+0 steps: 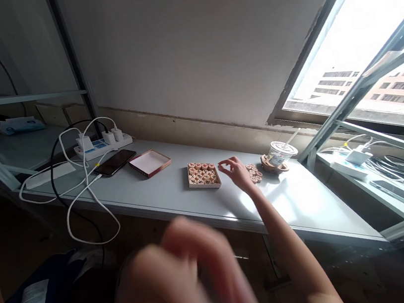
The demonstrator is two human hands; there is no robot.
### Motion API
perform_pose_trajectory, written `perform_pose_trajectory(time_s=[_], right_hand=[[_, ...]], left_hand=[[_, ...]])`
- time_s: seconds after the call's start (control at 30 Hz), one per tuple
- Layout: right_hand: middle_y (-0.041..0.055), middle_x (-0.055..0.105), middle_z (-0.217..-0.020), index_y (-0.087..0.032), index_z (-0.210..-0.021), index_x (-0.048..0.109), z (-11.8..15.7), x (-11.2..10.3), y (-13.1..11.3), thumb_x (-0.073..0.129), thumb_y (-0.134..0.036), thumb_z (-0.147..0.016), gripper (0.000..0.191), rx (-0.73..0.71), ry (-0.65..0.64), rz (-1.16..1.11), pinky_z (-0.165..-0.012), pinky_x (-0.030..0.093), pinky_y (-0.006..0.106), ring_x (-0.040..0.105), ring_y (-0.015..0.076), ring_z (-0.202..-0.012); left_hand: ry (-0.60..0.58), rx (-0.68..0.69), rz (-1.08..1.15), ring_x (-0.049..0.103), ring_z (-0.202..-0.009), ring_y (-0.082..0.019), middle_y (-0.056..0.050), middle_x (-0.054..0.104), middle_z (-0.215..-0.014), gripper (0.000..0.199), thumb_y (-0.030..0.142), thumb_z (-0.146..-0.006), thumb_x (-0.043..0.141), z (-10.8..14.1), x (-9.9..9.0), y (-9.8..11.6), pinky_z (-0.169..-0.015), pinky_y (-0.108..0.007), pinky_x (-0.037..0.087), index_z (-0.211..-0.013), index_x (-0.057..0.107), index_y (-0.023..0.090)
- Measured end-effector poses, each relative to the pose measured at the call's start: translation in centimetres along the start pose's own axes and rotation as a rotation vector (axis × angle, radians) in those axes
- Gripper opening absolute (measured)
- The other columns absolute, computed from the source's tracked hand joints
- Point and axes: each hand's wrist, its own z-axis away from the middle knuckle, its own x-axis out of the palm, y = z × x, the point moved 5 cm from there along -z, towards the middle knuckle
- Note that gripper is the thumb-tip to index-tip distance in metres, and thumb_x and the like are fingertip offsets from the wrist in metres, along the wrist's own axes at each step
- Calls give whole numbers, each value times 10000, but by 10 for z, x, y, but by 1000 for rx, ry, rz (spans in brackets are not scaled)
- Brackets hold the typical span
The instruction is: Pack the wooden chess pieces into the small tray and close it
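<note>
A small open box (205, 186) stands on the shelf top, filled with rows of round wooden Chinese chess pieces (199, 174) marked in red and black. Just to its right is my right hand (235, 171), thumb and forefinger curved towards the box with a small gap between them; no piece shows in it. More loose chess pieces (253, 173) lie beyond my wrist, partly hidden by the hand. My left hand (190, 278) looms large and blurred close to the camera, apart from the shelf, its fingers bent; motion smears whatever might be in them.
The box lid (150, 163) lies upturned left of the box, beside a black phone (116, 162). Cables trail from a power strip (103, 146) over the front edge. At right, a lidded plastic cup (281, 153) with a straw stands by a brown holder (268, 166). Metal posts flank the shelf.
</note>
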Motion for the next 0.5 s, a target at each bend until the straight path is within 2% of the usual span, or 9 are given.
perform_pose_trajectory(time_s=[0.07,0.1,0.17,0.27,0.33,0.4,0.5], right_hand=[[40,620,-991,-269,-1049,629,-7,9,-23,446,-465,-884,314,-92,-70,-48,-647,390,248,576,140,-748],[32,635,-969,-274,-1050,628,-11,14,-33,454,-457,-884,302,-126,-100,-41,-648,388,243,581,141,-752],[28,656,-947,-266,-1035,634,-17,23,-49,473,-430,-883,276,-150,-125,-7,-666,384,243,591,146,-762],[29,673,-950,-254,-1019,634,-23,35,-62,494,-372,-880,230,-157,-126,6,-717,379,252,604,160,-816],[20,674,-974,-266,-1066,610,-24,41,-65,505,-319,-874,224,-165,-113,-39,-749,373,253,604,160,-868],[1,679,-933,-278,-1109,580,-24,43,-61,500,-311,-872,253,-156,-119,-103,-750,371,251,604,150,-856],[-2,669,-868,-272,-1100,573,-24,38,-43,433,-336,-894,258,-55,-66,-90,-765,365,278,590,152,-826]], left_hand=[[16,-58,39,533,-972,-220,-25,550,-1013,221,467,-826,436,-39,9,-37,-797,-425,490,-1033,494,418],[55,-85,3,526,-982,-212,-33,543,-1021,191,426,-836,452,-57,15,-62,-837,-409,466,-1002,509,350],[45,-140,-178,529,-918,-202,-46,546,-962,144,353,-844,454,-84,34,-118,-810,-372,441,-914,528,252],[-167,-213,-452,534,-770,-194,-39,562,-760,195,312,-839,447,-96,71,-202,-723,-324,406,-703,525,196],[-255,-268,-540,537,-721,-188,-41,569,-711,258,317,-852,428,-90,85,-241,-690,-308,387,-649,519,187],[-271,-283,-568,543,-732,-190,-42,582,-727,265,324,-870,398,-81,91,-258,-679,-304,376,-692,537,187],[-221,-187,-593,536,-858,-207,-55,594,-851,227,311,-882,379,-73,93,-251,-742,-317,371,-825,567,197]])
